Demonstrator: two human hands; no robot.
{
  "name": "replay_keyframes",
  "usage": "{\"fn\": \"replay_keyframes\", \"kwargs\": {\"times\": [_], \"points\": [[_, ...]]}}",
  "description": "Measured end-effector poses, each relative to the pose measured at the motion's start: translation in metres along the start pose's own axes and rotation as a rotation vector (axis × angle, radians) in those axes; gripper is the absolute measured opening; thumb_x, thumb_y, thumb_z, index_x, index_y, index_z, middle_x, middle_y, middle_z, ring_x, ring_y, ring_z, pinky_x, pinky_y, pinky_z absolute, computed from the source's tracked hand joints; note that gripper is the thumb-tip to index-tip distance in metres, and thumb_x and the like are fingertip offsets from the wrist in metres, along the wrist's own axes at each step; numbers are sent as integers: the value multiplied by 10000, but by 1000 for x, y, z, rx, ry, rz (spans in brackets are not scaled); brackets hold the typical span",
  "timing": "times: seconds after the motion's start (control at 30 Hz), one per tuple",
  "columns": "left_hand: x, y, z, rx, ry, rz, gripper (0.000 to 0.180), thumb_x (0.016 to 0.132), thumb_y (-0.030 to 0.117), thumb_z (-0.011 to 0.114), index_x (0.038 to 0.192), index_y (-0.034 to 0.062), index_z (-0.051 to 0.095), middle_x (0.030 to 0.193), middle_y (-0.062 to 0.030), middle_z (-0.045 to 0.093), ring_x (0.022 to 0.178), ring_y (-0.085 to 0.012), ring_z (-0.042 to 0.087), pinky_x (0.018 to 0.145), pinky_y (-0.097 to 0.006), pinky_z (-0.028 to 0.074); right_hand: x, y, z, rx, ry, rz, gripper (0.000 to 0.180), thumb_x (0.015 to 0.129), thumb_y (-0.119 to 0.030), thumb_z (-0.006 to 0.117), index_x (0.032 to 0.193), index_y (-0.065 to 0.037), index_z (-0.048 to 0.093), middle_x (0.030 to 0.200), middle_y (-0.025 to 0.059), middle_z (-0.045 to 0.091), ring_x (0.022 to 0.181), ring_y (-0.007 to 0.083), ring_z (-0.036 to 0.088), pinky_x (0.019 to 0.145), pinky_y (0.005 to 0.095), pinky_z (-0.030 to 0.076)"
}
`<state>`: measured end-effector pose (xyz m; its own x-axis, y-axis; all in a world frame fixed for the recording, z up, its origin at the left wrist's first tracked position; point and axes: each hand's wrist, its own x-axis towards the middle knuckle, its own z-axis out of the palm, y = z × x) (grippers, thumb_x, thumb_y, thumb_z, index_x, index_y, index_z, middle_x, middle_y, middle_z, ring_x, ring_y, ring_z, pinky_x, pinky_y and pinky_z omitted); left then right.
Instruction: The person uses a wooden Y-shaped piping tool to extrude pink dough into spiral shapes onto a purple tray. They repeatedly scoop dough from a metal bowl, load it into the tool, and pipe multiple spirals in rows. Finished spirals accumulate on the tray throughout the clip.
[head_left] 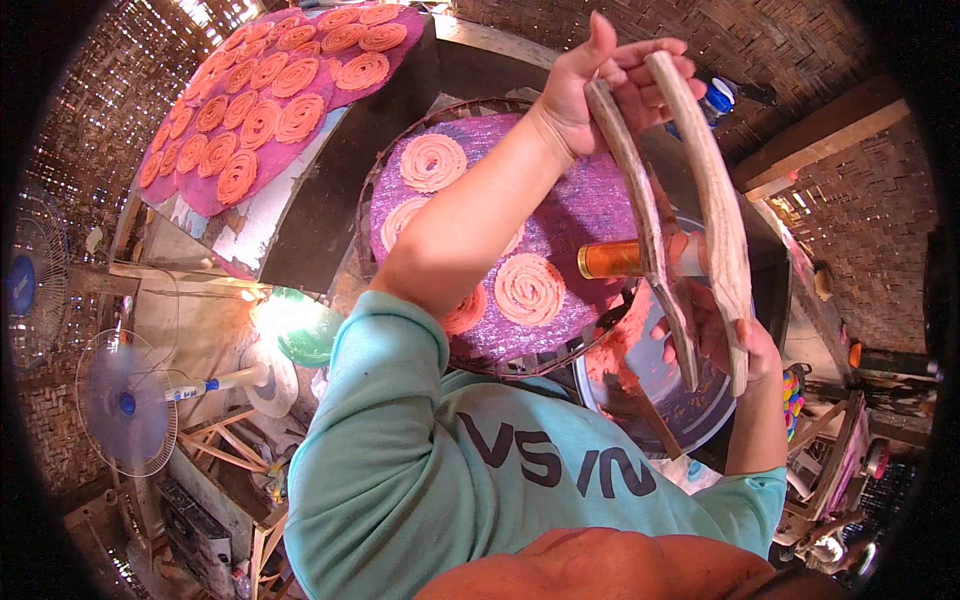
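My left hand (610,88) is at the upper ends of two long wooden handles, its fingers loosely curled behind them and its thumb apart. Near their lower ends my right hand (745,345) has its fingers around the same handles. Between the pale handle (715,210) and the darker handle (640,200) sits a brass-coloured tube (610,260), which looks like part of a dough press. Beneath it, a grey-blue basin (705,430) holds orange-pink dough (612,360). Left of it lie coiled dough rounds (530,290) on a purple sheet (575,215) over a round tray; my left forearm hides some.
A second purple sheet (330,105) with several orange coils lies on a raised surface at the far left. A wooden stick (650,422) leans in the basin. Standing fans (127,403) are at the left. A blue-capped container (718,98) stands beyond my left hand.
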<state>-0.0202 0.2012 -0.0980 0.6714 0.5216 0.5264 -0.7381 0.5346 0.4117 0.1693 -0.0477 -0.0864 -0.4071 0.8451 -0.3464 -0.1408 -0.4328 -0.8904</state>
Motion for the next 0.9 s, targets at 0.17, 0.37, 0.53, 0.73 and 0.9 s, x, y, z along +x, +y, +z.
{"fn": "replay_keyframes", "kwargs": {"times": [0.17,0.37,0.53,0.73,0.9], "points": [[-3,-19,-18,-27,-81,54,776,758,662,558,1248,62,525,1277,-155,533,1253,-336,432,1062,-526,305,2,4,-15,79,59,38,931,708,-559,660,1379,-13,316,1212,201,494,1015,337,575,758,421,523],[0,-23,-33,-9,41,54,628,799,585,580,1167,75,591,1166,-119,611,1158,-314,525,995,-508,395,12,-6,-18,113,53,70,926,709,-541,666,1399,-51,292,1237,189,480,1013,314,578,783,426,520],[-8,-25,-67,-222,55,92,604,770,656,564,968,96,673,972,-96,659,994,-308,599,858,-475,497,29,0,-36,30,79,145,773,777,-496,625,1314,15,406,1158,175,559,982,263,601,814,383,514],[-28,-22,-66,-263,85,130,640,755,706,524,890,97,672,889,-92,638,912,-326,619,750,-442,532,34,8,-33,-153,110,160,719,753,-542,629,1176,31,535,885,111,663,774,178,654,621,260,493],[-24,-21,-42,-159,39,196,663,755,735,488,869,106,664,839,-60,629,903,-283,613,532,-302,477,17,-18,-19,-254,149,116,720,698,-533,684,1131,32,572,906,109,650,787,187,632,683,298,505]]}}
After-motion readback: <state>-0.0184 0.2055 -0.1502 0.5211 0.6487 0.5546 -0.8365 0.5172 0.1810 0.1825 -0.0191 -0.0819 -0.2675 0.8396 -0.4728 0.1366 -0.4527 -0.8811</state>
